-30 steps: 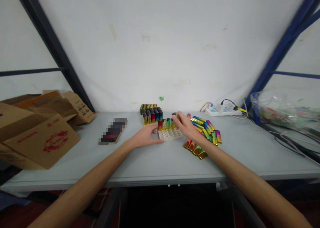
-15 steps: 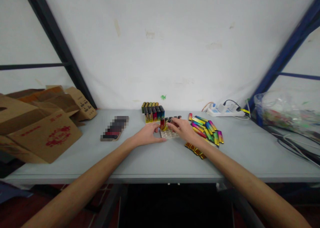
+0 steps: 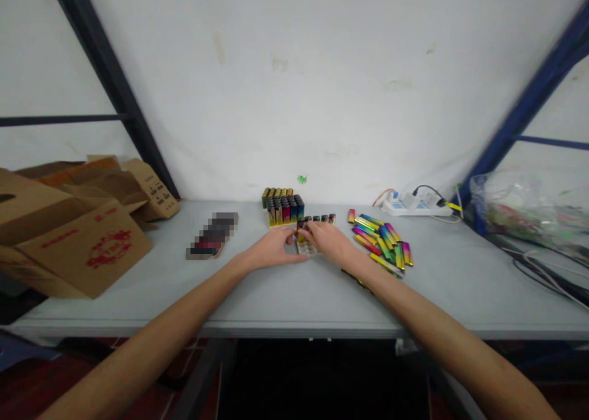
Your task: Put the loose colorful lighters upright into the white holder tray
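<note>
A pale tray with rows of round holes (image 3: 307,248) lies between my hands, with a row of lighters (image 3: 324,218) upright along its back edge. My left hand (image 3: 273,248) is curved about the tray's left side, thumb stretched along the near corner. Over the tray's left part, my right hand (image 3: 329,241) has its fingers closed on a lighter (image 3: 300,225), which they largely cover. To the right lies a loose pile of shiny multicoloured lighters (image 3: 385,237). More lighters (image 3: 356,277) are partly hidden beneath my right forearm.
Behind the tray stand a filled block of upright lighters (image 3: 286,211) and another group (image 3: 271,194) by the wall. A phone-like blurred slab (image 3: 212,236) and open cardboard boxes (image 3: 92,242) lie left. A power strip (image 3: 416,207), cables and plastic bags (image 3: 519,202) are at right.
My right hand has moved left and slightly down over the tray's left end, now covering most of the reddish lighter seen there before. My left hand keeps its place.
</note>
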Available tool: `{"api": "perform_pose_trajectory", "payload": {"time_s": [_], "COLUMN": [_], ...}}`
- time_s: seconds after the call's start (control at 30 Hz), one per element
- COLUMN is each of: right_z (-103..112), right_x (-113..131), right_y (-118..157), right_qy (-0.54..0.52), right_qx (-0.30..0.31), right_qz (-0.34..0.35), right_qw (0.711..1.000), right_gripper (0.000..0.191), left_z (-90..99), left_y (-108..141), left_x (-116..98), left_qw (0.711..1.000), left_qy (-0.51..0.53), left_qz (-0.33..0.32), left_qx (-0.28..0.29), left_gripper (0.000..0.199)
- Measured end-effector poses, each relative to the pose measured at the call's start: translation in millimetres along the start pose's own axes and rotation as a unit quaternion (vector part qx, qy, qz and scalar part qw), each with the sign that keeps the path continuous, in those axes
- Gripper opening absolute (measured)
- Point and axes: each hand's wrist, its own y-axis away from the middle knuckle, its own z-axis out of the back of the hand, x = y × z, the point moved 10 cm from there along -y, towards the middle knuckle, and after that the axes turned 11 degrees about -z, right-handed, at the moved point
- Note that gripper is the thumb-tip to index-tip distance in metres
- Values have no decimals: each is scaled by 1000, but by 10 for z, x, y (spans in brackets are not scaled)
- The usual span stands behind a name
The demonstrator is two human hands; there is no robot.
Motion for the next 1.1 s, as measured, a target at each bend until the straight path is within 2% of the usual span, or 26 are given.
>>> {"api": "perform_pose_trajectory", "payload": {"time_s": [0.17,0.27,0.37,0.47,0.57,0.67,0.73,0.83,0.97,1.1], "right_z": [72,212,414,544,428,178,43,-18,12,98], "right_x": [37,-68,-452,-985,-1398,-1591,-1592,-1512,-1308,-1148], "right_y": [48,60,31,-8,-79,-147,-172,-191,-193,-173], "right_qy": [33,24,22,21,32,43,40,35,7,-87], "right_qx": [12,-7,-63,-122,-108,-43,-4,12,-1,-42], "right_qz": [-23,-23,-66,-115,-130,-137,-131,-123,-81,-56], "right_qw": [999,999,996,986,985,989,991,992,997,994], "right_gripper": [43,49,53,41,33,36,34,30,23,26], "left_z": [9,9,11,19,31,42,44,41,30,28], "left_y": [-4,-8,-8,-8,-9,-3,5,15,18,22], "left_x": [24,21,16,15,6,7,19,44,55,58], "left_qw": [1000,1000,1000,1000,1000,1000,1000,1000,999,999], "left_qy": [-13,-12,-10,-11,-9,-8,-7,-9,-14,-6], "left_qz": [6,0,-3,3,4,0,-2,-4,-7,-2], "left_qx": [-2,3,9,14,17,21,24,27,30,31], "left_gripper": [46,49,51,51,50,48,48,48,50,51]}}
